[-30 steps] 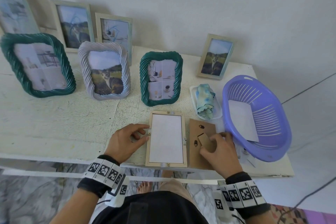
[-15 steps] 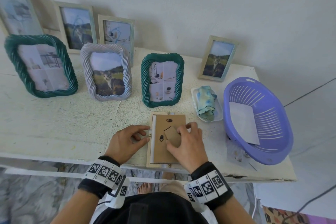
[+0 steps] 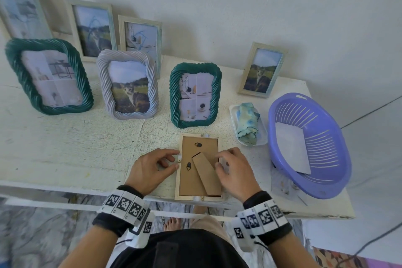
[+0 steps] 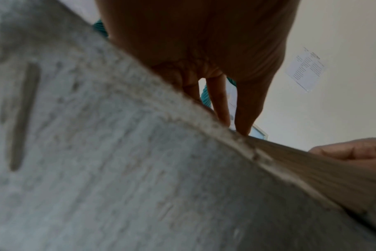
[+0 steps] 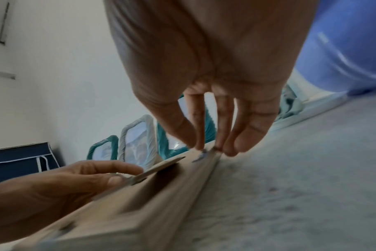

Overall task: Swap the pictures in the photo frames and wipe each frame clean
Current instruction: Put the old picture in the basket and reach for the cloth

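Note:
A light wooden frame point(image 3: 177, 180) lies face down at the table's front edge. A brown backing board point(image 3: 190, 183) sits inside it, its stand flap point(image 3: 206, 174) lying slanted on top. My left hand point(image 3: 175, 161) pinches a small tab on the frame's left edge between thumb and forefinger. My right hand point(image 3: 218, 160) is at the right edge. In the right wrist view its fingertips point(image 5: 199, 144) close on a small metal tab of the frame point(image 5: 140, 212). A rolled blue-green cloth point(image 3: 248, 124) lies in a white tray point(image 3: 262, 137).
A purple basket point(image 3: 326, 180) at the right holds a white sheet point(image 3: 291, 148), and a print point(image 3: 282, 183) pokes out under it. Several standing frames line the back, the nearest a green one point(image 3: 174, 98) just beyond the flat frame. The table edge point(image 3: 65, 187) is under my wrists.
My right hand carried the backing board from beside the frame onto it; the board now sits inside. That hand then moved to the frame's right edge. The left hand stayed put.

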`<control>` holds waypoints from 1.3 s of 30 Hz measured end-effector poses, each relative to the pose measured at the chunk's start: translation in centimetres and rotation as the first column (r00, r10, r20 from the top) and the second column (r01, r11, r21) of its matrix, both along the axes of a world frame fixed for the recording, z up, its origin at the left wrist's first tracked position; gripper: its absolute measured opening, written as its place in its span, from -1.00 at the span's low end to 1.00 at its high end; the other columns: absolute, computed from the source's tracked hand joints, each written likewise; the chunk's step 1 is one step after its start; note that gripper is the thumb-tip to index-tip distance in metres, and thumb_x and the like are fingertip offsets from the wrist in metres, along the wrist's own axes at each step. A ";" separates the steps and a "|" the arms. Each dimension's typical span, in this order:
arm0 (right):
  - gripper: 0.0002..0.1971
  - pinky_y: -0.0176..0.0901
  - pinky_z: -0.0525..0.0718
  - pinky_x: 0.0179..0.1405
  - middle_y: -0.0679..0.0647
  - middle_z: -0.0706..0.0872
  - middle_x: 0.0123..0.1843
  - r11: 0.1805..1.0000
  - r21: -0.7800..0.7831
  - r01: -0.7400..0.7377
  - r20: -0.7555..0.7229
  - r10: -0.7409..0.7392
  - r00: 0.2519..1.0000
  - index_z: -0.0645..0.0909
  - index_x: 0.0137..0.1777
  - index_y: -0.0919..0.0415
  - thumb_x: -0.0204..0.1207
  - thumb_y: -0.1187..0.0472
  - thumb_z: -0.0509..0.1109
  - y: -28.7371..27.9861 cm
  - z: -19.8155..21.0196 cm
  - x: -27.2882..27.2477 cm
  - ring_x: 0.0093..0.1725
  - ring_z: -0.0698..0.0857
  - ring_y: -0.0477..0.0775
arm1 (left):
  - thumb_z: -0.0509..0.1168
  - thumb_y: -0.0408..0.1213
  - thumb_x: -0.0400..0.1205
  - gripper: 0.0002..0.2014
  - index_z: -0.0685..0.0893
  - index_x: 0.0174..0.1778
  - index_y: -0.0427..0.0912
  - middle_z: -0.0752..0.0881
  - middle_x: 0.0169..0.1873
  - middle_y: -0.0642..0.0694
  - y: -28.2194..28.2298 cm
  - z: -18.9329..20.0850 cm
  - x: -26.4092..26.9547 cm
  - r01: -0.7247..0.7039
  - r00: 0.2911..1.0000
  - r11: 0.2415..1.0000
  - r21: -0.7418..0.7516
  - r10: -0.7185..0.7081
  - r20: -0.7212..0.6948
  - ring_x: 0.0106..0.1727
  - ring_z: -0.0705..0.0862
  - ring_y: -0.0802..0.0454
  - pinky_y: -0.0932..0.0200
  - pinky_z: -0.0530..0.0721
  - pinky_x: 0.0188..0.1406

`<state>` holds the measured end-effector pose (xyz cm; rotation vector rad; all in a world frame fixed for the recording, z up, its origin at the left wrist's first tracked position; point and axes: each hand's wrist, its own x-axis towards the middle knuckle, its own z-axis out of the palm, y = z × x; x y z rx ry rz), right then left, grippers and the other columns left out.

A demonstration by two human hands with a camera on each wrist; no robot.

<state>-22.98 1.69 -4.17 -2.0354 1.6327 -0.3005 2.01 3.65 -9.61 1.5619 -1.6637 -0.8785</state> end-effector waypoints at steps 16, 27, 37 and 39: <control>-0.87 -0.16 0.59 -0.05 -0.13 0.55 0.02 0.920 0.212 -0.330 0.055 0.326 0.944 0.59 0.02 -0.04 0.52 0.11 0.45 -3.7 0.1 -3.8 -0.11 0.59 -0.13 | 0.38 0.19 0.42 -0.65 0.72 0.12 0.29 0.75 -0.18 0.22 0.0 -0.1 0.1 0.022 1.000 1.000 -0.015 -0.022 -0.002 -0.14 0.72 0.14 0.21 0.72 -0.14; -0.87 -0.21 0.55 0.00 -0.02 0.50 0.05 0.870 0.309 -0.384 0.083 0.378 0.922 0.59 -0.01 -0.02 0.50 0.10 0.47 -4.9 0.2 -3.8 -0.12 0.56 -0.05 | 0.29 0.22 0.42 -0.62 0.71 0.14 0.28 0.75 -0.18 0.23 -0.1 -0.1 0.0 0.022 1.000 0.999 -0.034 -0.021 0.010 -0.15 0.72 0.16 0.22 0.73 -0.16; -0.79 0.00 0.59 -0.11 -0.09 0.49 -0.13 0.942 0.146 -0.302 0.063 0.296 0.953 0.44 -0.20 0.05 0.56 0.05 0.41 -3.7 -1.0 -3.1 -0.16 0.54 -0.01 | 0.29 0.11 0.52 -0.62 0.75 0.19 0.10 0.71 -0.19 0.23 0.1 -0.6 -0.2 0.034 0.998 0.991 -0.127 -0.027 0.054 -0.23 0.70 0.21 0.16 0.74 -0.30; -0.79 -0.02 0.59 -0.13 -0.10 0.50 -0.14 0.949 0.134 -0.286 0.081 0.277 0.958 0.44 -0.21 0.04 0.55 0.06 0.41 -3.5 -1.1 -3.0 -0.16 0.55 -0.02 | 0.26 0.09 0.57 -0.61 0.76 0.23 0.04 0.68 -0.18 0.24 0.3 -0.6 -0.3 0.058 0.993 0.985 -0.164 -0.039 0.114 -0.26 0.67 0.26 0.20 0.73 -0.38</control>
